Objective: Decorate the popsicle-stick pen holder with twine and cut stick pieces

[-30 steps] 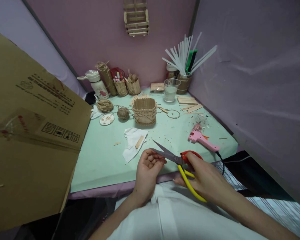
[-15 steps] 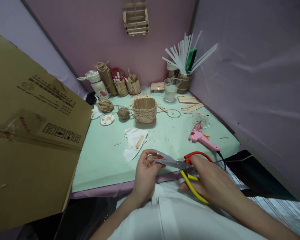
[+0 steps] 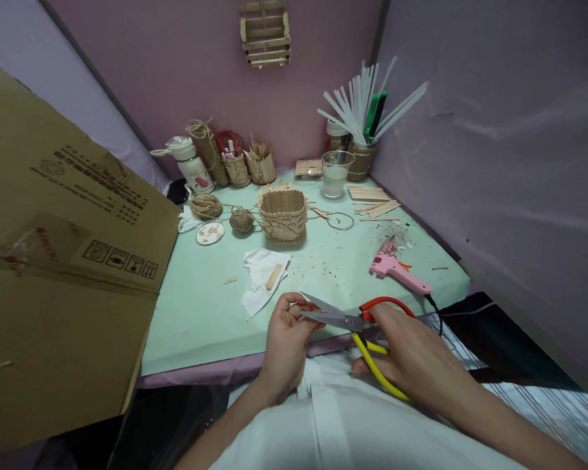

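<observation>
Near the table's front edge, my right hand (image 3: 411, 346) grips a pair of scissors (image 3: 355, 324) with one red and one yellow handle. Their blades are spread apart and point left, reaching my left hand (image 3: 290, 336). The fingers of my left hand are pinched together by the blade tips; whatever they hold is too small or hidden to make out. Just beyond lies a white tissue (image 3: 257, 287) with a small wooden strip (image 3: 274, 277) on it. A square basket made of wooden sticks (image 3: 284, 225) stands farther back, mid-table.
A pink glue gun (image 3: 399, 273) lies at right, its cord over the edge. Twine balls (image 3: 242, 221), a white lid (image 3: 210, 234), a plastic cup (image 3: 335, 179), wooden sticks (image 3: 367, 194) and a pot of glue sticks (image 3: 362, 163) stand behind. A cardboard box (image 3: 68, 274) borders the left.
Almost nothing differs. The hands and the spread scissors keep the same place, and the view has shifted very slightly.
</observation>
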### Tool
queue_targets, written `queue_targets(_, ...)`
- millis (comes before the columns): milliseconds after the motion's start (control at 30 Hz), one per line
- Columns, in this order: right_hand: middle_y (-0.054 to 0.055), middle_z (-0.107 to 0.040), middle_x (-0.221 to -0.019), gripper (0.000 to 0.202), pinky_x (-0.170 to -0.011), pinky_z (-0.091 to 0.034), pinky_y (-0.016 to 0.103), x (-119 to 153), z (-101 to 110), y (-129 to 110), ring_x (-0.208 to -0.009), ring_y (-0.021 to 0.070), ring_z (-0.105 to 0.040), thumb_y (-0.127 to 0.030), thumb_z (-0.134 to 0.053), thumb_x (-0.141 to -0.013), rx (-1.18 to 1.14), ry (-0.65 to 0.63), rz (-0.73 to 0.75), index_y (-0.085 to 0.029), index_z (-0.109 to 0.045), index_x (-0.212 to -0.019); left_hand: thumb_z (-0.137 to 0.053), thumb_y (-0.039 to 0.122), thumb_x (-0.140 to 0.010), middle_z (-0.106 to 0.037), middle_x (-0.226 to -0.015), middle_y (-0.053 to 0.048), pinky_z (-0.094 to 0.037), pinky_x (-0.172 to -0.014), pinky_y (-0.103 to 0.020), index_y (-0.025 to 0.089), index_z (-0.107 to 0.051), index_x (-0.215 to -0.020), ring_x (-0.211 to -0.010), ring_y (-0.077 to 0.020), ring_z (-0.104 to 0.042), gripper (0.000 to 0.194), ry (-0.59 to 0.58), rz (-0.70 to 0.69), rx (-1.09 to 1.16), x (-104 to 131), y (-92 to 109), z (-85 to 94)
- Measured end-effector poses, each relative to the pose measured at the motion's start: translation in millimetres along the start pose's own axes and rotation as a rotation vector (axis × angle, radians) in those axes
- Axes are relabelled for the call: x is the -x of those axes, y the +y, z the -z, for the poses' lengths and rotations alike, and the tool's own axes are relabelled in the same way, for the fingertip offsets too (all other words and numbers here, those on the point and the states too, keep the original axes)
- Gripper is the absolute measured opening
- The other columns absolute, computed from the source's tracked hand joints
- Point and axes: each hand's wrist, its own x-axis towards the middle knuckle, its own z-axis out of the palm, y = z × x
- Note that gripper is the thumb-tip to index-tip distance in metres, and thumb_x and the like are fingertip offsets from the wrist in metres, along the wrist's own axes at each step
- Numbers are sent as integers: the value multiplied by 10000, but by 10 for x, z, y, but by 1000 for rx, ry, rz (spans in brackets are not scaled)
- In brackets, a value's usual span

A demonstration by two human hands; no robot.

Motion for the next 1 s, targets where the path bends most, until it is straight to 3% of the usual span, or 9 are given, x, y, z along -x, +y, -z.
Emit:
queue_targets(233, 29, -630, -729, 318, -508, -349, 269, 3, -17, -13, -637, 218, -597, -443, -647, -684, 19, -1, 5, -231, -431, -779, -673, 95, -634, -583, -716, 43, -430, -624, -191, 198, -476, -826, -659, -81, -554, 294, 6, -11, -22, -6, -8, -4)
queue_targets(533, 3, -650, -678, 196, -457, -231, 247, 28, -19, 33, -574, 226, -619, -371, -562, -765, 90, -29, -7, -244, -423, -817, -684, 115, -674, -610, -673, 47, -443, -648, -205, 190, -476, -829, -631, -75, -562, 270, -51, 2, 19, 10, -3, 9)
queue_targets(700, 14, -618, -715, 239, -481, -300, 252, -2, 34, 33, -594, 206, -589, -380, -581, -736, -5, -30, -70, -237, -400, -801, -687, 139, -683, -632, -732, 22, -463, -716, -245, 192, -465, -840, -702, -99, -597, 277, -35, -6, 32, 5, 17, 12)
queue_targets(1000, 21, -583, -752, 394, -521, -321, 270, -9, -10, 17, -652, 208, -554, -460, -687, -651, 26, 9, 1, -226, -404, -796, -655, 83, -656, -623, -730, 31, -448, -667, -209, 201, -467, -837, -693, -88, -575, 286, -8, -24, -2, -10, 1, 0)
